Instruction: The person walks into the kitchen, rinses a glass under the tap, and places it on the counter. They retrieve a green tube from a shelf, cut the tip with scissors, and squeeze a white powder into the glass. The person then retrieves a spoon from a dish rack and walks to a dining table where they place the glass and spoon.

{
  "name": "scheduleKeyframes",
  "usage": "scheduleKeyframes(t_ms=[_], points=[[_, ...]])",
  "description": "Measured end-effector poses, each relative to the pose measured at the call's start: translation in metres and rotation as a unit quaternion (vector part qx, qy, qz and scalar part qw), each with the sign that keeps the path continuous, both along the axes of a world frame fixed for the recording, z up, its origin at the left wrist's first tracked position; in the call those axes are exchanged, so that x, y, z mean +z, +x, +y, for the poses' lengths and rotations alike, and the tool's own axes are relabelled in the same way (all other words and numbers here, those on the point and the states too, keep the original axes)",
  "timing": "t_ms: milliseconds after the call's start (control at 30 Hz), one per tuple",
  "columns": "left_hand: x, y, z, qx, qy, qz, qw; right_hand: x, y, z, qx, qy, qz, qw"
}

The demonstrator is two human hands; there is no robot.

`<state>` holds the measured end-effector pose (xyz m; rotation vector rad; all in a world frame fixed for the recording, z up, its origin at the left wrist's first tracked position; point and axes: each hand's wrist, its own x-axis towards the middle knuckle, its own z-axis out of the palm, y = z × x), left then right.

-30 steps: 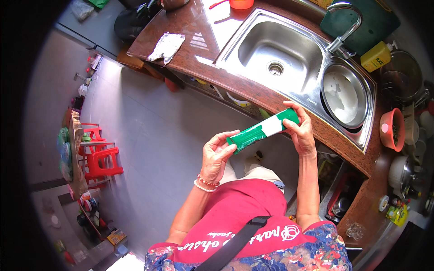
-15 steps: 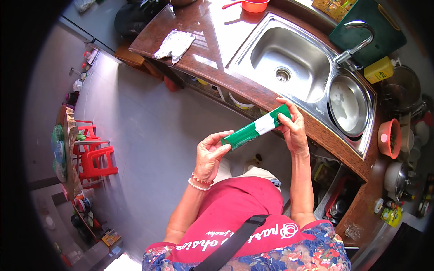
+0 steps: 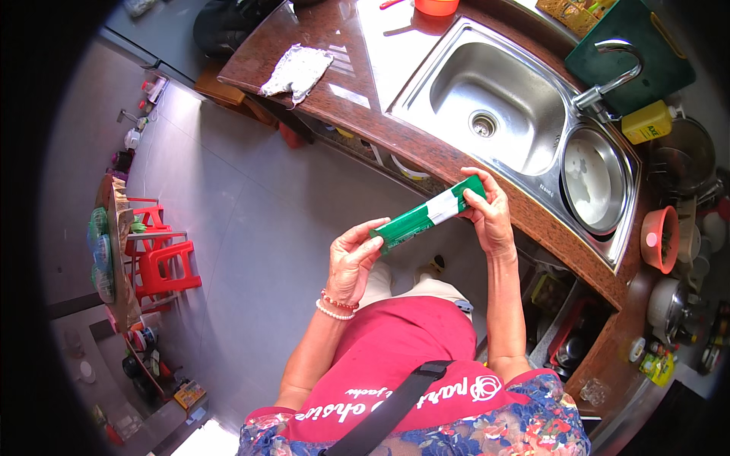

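Observation:
A long, flat packet [image 3: 411, 224], green with a white band toward its right end, is held out in front of my body, slanting up to the right. My left hand [image 3: 353, 262] pinches its lower left end between thumb and fingers. At the upper right end, my right hand [image 3: 490, 216] grips it, thumb on top and fingers behind. Both hands are closed on the packet, over the gap between my body and the counter [image 3: 449, 169]. What lies inside the packet cannot be seen.
Ahead right is a steel sink [image 3: 426, 76] with a tap [image 3: 620, 83] and a round metal basin [image 3: 593, 182] in its smaller bowl. A white cloth [image 3: 299, 72] lies on the counter. A yellow bottle [image 3: 646, 123] and orange bowl [image 3: 659, 239] stand right. Red stools [image 3: 167, 267] are left.
My view has shifted slightly, so the sink and counter sit a little farther right. Both hands keep their hold on the packet, nearly unmoved.

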<state>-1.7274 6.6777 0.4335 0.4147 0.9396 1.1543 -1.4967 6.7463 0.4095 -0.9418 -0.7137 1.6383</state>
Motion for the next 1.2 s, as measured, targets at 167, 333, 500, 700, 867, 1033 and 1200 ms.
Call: scheduleKeyframes(t_ms=[167, 333, 500, 700, 867, 1033, 1200], points=[[-0.004, 0.0, -0.001, -0.002, -0.013, 0.007, 1.0, -0.003, 0.002, 0.0, -0.002, -0.001, -0.003, 1.0], [-0.004, 0.0, -0.002, 0.004, -0.009, 0.018, 1.0, -0.008, 0.002, 0.001, 0.0, 0.001, -0.004, 1.0], [0.001, 0.003, -0.002, 0.033, 0.011, 0.035, 0.999, -0.006, -0.001, 0.002, 0.006, 0.0, 0.01, 1.0], [-0.002, 0.003, -0.006, 0.055, 0.032, 0.05, 0.997, -0.016, 0.002, 0.0, 0.023, 0.006, 0.026, 0.999], [-0.004, 0.004, -0.011, 0.062, 0.059, 0.08, 0.993, -0.021, 0.005, -0.003, 0.03, 0.003, 0.026, 0.999], [0.0, 0.009, -0.015, 0.063, 0.105, 0.138, 0.983, -0.022, 0.003, -0.005, 0.027, 0.018, 0.044, 0.999], [0.001, 0.01, -0.019, 0.064, 0.117, 0.148, 0.98, -0.022, 0.001, -0.007, 0.025, 0.022, 0.048, 0.998]])
